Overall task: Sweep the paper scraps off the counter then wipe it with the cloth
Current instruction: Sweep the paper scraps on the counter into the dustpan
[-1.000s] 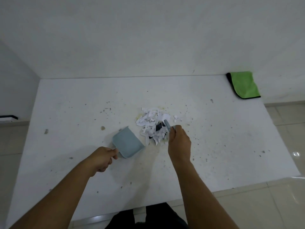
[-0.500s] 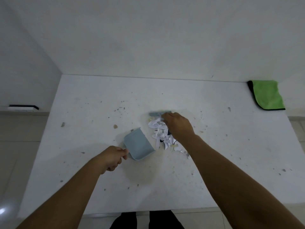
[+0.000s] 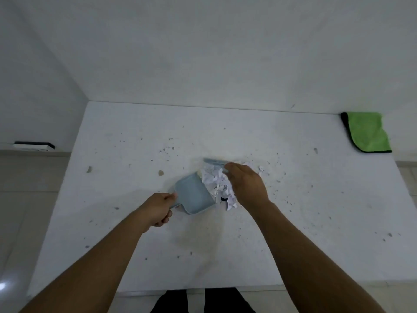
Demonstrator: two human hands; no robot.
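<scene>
The right hand [image 3: 247, 185] covers most of a small blue-grey brush [image 3: 214, 161], its grip closed around it; the bristles are blurred. White paper scraps [image 3: 217, 186] pile at the mouth of a blue dustpan [image 3: 194, 196], mid-desk [image 3: 316, 222]. The left hand [image 3: 156, 208] clasps the dustpan's hidden handle. A green cloth [image 3: 366, 132] lies at the far right corner.
</scene>
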